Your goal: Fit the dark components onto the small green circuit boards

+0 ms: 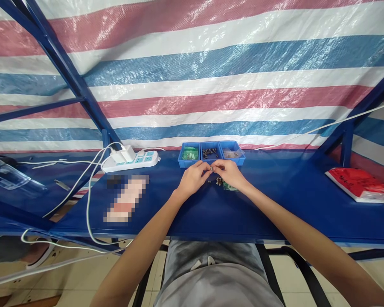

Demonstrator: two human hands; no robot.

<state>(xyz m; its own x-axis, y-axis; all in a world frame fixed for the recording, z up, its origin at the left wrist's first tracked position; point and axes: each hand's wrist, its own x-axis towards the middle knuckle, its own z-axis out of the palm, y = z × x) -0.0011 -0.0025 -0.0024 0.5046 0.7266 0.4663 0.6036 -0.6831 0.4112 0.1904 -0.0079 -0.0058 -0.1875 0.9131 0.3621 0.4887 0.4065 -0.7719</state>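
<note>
My left hand (195, 177) and my right hand (228, 171) meet over the blue table, fingertips pinched together. Between them is a tiny metallic part (211, 168), too small to name. On the table just below lie several small brass-coloured parts (219, 181) and a green circuit board (230, 186), partly covered by my right hand. Behind my hands stand three joined blue bins: the left bin (180, 157) with green pieces, the middle bin (210, 145) with small dark parts, the right bin (228, 143) with a clear plastic bag.
A white power strip (150, 160) with plugged-in chargers (127, 153) and trailing white cables (88, 200) lies to the left. A clear bottle (16, 177) is further left. A red-and-white packet (361, 185) rests at the right. Blue frame posts (73, 81) stand before striped sheeting (211, 76).
</note>
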